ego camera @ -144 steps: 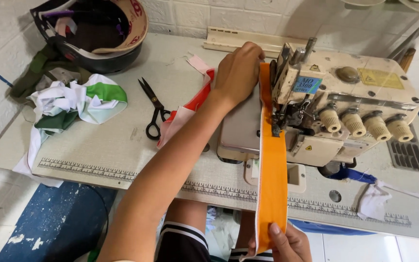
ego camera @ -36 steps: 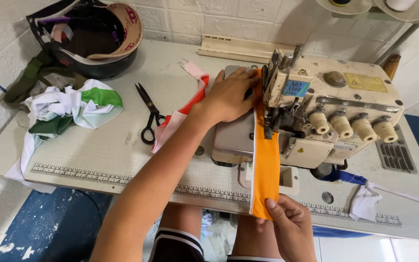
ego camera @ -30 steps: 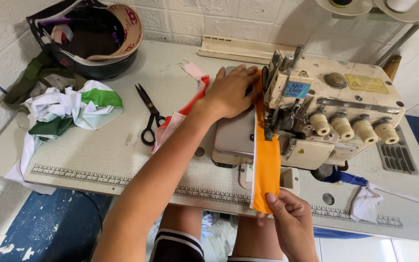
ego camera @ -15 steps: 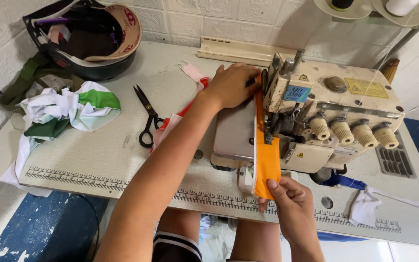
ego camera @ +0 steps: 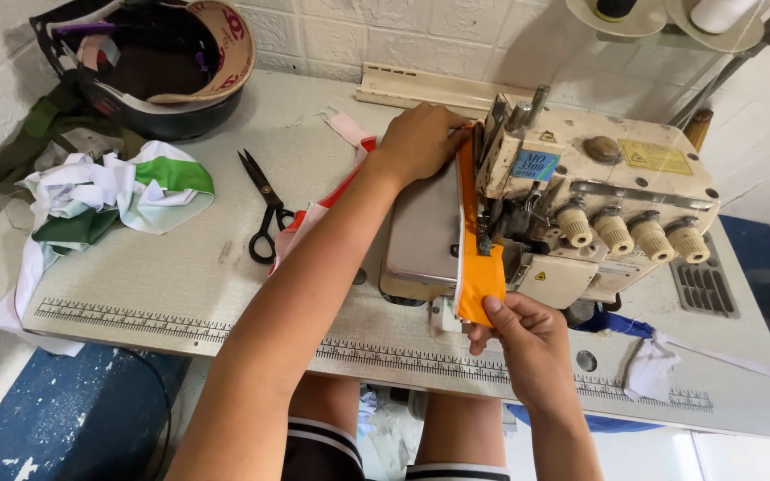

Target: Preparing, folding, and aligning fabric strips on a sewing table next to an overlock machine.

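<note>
- Right hand (ego camera: pixel 528 334), low centre-right of the frame, pinches the near end of the orange fabric strip (ego camera: pixel 474 258).
- The strip runs up along the cream sewing machine (ego camera: pixel 599 205) on the pale table (ego camera: pixel 180 276).
- Left hand (ego camera: pixel 421 138), upper centre, lies flat, pressing the strip's far end.
- Black scissors (ego camera: pixel 265 209) lie left of centre.

Under your fingers (ego camera: pixel 492 307) the orange strip (ego camera: pixel 477 267) is matt woven cloth, smooth and thin. The sewing machine (ego camera: pixel 599 205) wears cream painted metal, slightly worn, with ribbed plastic knobs (ego camera: pixel 633 233) and bare steel parts by the needle. The table (ego camera: pixel 180 276) is a pale, matt laminate. The scissors (ego camera: pixel 265 209) look like dark, dull metal. The white and green scraps (ego camera: pixel 109 191) are soft crumpled cloth. The helmet (ego camera: pixel 153 62) has a glossy shell.
</note>
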